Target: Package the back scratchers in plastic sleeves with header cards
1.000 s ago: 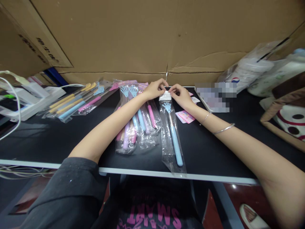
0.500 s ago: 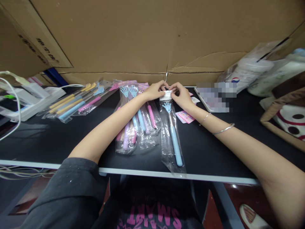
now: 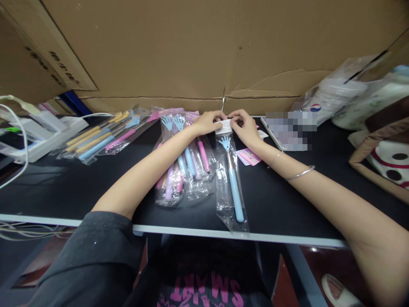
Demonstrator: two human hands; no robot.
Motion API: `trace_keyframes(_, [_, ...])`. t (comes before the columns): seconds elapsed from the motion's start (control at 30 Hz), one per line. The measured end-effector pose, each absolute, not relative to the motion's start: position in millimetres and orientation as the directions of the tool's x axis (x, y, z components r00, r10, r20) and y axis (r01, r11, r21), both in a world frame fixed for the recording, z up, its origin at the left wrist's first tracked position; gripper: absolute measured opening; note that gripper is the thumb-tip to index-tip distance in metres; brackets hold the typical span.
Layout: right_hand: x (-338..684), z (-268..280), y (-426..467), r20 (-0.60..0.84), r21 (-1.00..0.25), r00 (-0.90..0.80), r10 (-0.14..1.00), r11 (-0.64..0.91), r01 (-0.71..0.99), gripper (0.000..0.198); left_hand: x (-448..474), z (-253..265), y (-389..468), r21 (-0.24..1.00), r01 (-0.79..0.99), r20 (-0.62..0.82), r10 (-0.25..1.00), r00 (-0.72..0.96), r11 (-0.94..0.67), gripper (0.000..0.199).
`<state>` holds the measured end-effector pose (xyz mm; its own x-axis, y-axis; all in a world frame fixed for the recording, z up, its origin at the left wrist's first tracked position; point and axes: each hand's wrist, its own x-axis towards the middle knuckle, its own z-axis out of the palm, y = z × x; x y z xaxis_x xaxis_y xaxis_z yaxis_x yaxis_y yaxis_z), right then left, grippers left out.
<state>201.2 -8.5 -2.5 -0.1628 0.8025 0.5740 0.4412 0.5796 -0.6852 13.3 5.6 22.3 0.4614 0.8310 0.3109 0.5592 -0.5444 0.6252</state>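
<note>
One cardboard panel, brown, lg., upright along far side of desk.
One desk, black top, pale front edge.
One handbag, tan handle, far R, partly cut off by pic. edge.
Several bagged scratchers, L pile: yellow, blue, pink etc., clear sleeves, heads pointing to far R.
One power strip, white, w/ plugs & cables, far L, just beside L pile.
Several more bagged scratchers, ctr. pile: blue, purple, pink handles, overlapping; partly hidden by L forearm.
One cup, white w/ lid, in clear plastic, tilted, rear R.
One blue scratcher, in clear sleeve, flat on desk btwn ctr. pile & R forearm; hand-shaped head to rear, handle end nr. front edge.
One flat item, pale rim, face pixelated, R of hands.
Two hands, at top of sleeve: L hand, thumb & fingers pinched on L end of white card; R hand, same on R end, fingers curled. Fingertips partly hidden.
Few pink cards, just below R wrist.
White card as above: small, across sleeve top, above scratcher head.
One bangle, silver, R forearm.
</note>
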Motion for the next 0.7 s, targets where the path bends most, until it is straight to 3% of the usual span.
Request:
trace_keyframes(0.1, [203.5, -5.8, -2.5, 0.566, -0.714, -0.129, 0.814, 0.563, 0.416, 0.006, 14.3, 21.3, 6.8, 0.679, 0.498, 0.336, 0.832, 0.441, -0.539, 0.031])
trace_keyframes(0.57, [208.1, -11.3, 8.9, 0.543, -0.722, -0.129, 0.83, 0.54, 0.433, 0.032, 14.4, 22.9, 11.0, 0.812, 0.277, 0.369, 0.819, 0.439, -0.514, 0.02])
trace_keyframes(0.7, [208.7, -11.4, 9.8, 0.507, -0.749, -0.153, 0.848, 0.522, 0.409, 0.03, 14.5, 23.9, 11.3, 0.819, 0.237, 0.383, 0.805, 0.452, -0.523, 0.017])
